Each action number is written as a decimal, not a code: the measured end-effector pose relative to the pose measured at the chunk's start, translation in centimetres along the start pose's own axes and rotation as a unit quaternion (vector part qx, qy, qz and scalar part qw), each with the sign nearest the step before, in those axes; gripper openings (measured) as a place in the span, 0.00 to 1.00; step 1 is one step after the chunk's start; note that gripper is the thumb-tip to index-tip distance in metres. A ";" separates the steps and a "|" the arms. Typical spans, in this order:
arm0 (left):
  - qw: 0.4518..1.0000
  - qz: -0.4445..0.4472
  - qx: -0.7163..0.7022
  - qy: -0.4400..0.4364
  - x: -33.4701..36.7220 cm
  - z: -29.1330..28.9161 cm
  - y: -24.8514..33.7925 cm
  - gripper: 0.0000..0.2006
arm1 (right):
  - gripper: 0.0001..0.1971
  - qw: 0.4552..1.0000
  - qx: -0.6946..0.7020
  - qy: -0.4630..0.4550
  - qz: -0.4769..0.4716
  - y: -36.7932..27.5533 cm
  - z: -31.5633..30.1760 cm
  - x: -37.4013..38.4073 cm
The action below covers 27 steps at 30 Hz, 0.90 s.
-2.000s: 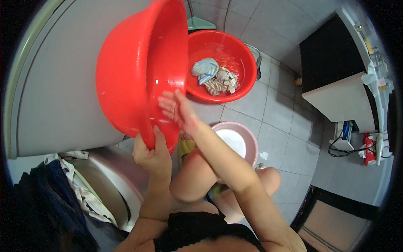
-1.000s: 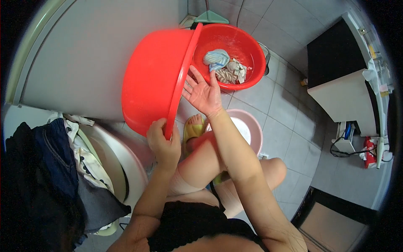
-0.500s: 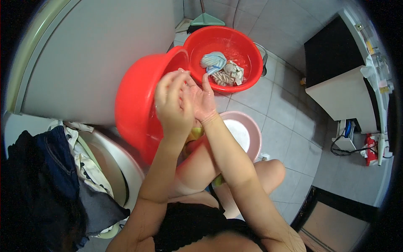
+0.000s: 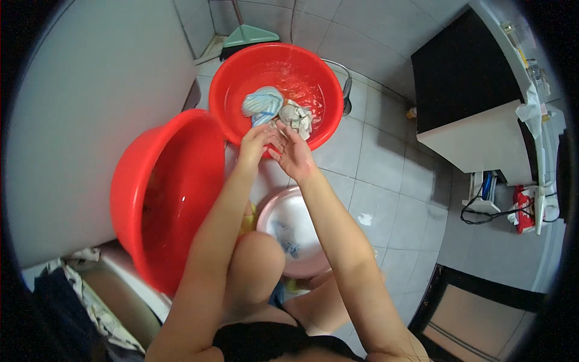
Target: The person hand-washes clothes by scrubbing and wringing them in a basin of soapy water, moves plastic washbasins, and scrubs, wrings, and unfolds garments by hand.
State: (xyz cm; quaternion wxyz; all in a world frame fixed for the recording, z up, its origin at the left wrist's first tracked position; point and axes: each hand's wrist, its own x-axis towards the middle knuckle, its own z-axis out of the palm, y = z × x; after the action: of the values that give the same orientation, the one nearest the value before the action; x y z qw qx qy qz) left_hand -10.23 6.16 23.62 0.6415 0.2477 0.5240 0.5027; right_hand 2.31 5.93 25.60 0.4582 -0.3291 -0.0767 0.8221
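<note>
Both of my hands are together over the near rim of a round red basin [image 4: 218,90] holding water. My left hand [image 4: 258,142] has its fingers stretched toward the right hand, with nothing seen in it. Partly palm up, my right hand [image 4: 295,155] is open and bare, its fingertips close to the wet cloths. A blue-and-white striped cloth [image 4: 263,102] lies bunched in the water. Next to it is a crumpled whitish patterned cloth [image 4: 297,118], partly behind my fingers. Whether my fingertips touch the cloths I cannot tell.
A second large red basin [image 4: 128,187] leans tilted at the left. A pink basin [image 4: 321,265] with a blue pattern inside stands below my right forearm. Behind are a green broom [image 4: 250,35] and a showerhead [image 4: 347,99]. A white-and-black cabinet [image 4: 476,145] stands right; clothes [image 4: 66,314] hang lower left.
My hands have moved forward, from beside the tilted red basin to the near rim of the water-filled one. They have drawn slightly apart. The tilted basin stands farther left in view.
</note>
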 end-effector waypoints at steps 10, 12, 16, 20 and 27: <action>0.833 0.256 0.484 0.079 9.4 -3.8 -11.0 0.18 | 0.23 0.680 -0.647 0.290 -0.189 -2.3 -13.4 8.9; 0.853 0.166 0.490 -0.064 9.3 -3.2 -10.9 0.23 | 0.24 0.649 -0.627 0.358 -0.242 -1.9 -14.2 10.0; 0.691 0.166 0.659 -0.248 8.1 -0.1 -10.5 0.31 | 0.26 0.532 -0.566 0.517 -0.360 -2.9 -19.1 11.7; 0.662 0.145 0.702 -0.220 8.5 0.4 -11.3 0.24 | 0.17 0.836 -0.265 0.404 -0.261 -2.0 -21.2 11.9; 0.619 0.220 0.705 -0.268 8.7 -0.9 -12.4 0.24 | 0.16 0.888 -0.214 0.337 -0.228 -2.3 -21.4 9.4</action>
State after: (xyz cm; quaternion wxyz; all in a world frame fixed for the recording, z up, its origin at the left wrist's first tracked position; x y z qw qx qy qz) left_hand -6.75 9.26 9.20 0.2524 0.8552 0.4524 0.0163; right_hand 13.54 11.05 5.64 0.5496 -0.6501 -0.1640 0.4984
